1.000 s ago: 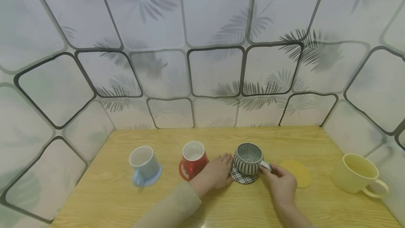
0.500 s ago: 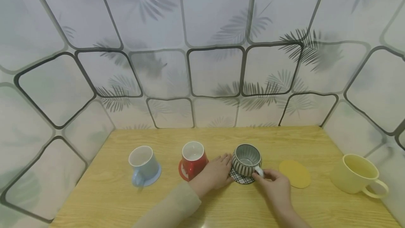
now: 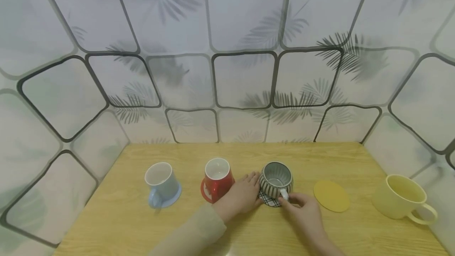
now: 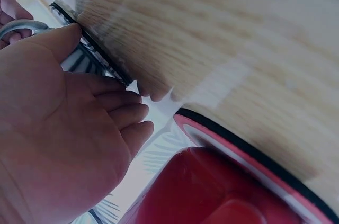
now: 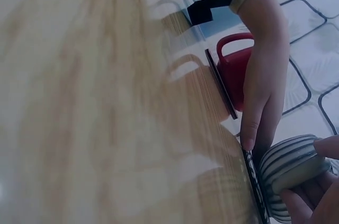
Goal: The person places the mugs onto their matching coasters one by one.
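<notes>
A grey striped mug stands on a black-and-white checked coaster, right of the middle of the table. My right hand pinches its handle, which points toward me. On the coaster's left side my left hand lies with its fingers stretched forward; in the left wrist view its thumb and fingertips are at the coaster's edge. Just left of that hand, a red mug with a white inside sits on a red coaster, partly hidden by my wrist.
At the left a light blue mug stands on a blue coaster. A bare yellow coaster lies right of my right hand. Farther right a large yellow mug rests directly on the wooden table. Patterned walls enclose the back and sides.
The striped mug has turned on its coaster, its handle swinging from the right round toward me, and has shifted slightly left. My right hand moved left with the handle. My left hand stayed put.
</notes>
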{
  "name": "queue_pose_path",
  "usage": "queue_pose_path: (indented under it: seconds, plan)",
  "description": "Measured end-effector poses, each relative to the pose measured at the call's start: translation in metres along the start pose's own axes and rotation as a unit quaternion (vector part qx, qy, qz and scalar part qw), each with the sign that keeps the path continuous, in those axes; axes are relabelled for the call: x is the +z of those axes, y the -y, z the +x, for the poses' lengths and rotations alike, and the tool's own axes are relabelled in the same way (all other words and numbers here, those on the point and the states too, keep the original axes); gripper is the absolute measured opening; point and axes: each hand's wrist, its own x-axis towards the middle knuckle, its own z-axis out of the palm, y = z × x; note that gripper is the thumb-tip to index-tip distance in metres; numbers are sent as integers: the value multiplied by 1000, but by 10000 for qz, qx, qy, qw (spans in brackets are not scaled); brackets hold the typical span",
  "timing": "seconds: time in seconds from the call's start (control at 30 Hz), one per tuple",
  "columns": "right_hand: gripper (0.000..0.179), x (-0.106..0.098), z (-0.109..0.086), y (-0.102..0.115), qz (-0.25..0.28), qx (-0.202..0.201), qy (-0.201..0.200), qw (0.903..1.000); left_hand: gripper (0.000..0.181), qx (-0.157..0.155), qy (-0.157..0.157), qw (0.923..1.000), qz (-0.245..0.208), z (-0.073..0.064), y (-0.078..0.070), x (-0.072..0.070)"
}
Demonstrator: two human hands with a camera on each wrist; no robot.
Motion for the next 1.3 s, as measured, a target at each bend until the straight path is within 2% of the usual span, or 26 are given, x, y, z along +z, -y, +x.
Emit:
queue_pose_path:
  seconds: [0.23, 0.37, 0.6, 0.8, 1.03, 1.3]
  plan:
    - [26, 6, -5, 4, 77, -29, 160, 9998, 70, 9, 39, 10000, 5, -1, -1, -2]
    - [25, 9, -8, 6, 89, -152, 230, 9996, 70, 0, 89, 10000, 18, -2, -1, -2]
    - [26, 10, -10, 5, -39, -69, 212, 9997, 70, -26, 143, 9999, -49, -1, -2, 0]
    - [26, 10, -10, 3, -62, -129, 215, 9997, 73, -71, 64, 9999, -106, -2, -3, 0]
    - [21, 10, -7, 1, -168, -419, 236, 9987, 74, -65, -68, 10000, -5, -1, 0, -1]
    - [20, 8, -8, 0, 102, -546, 452, 9974, 78, -7, -16, 10000, 41, 2, 5, -2]
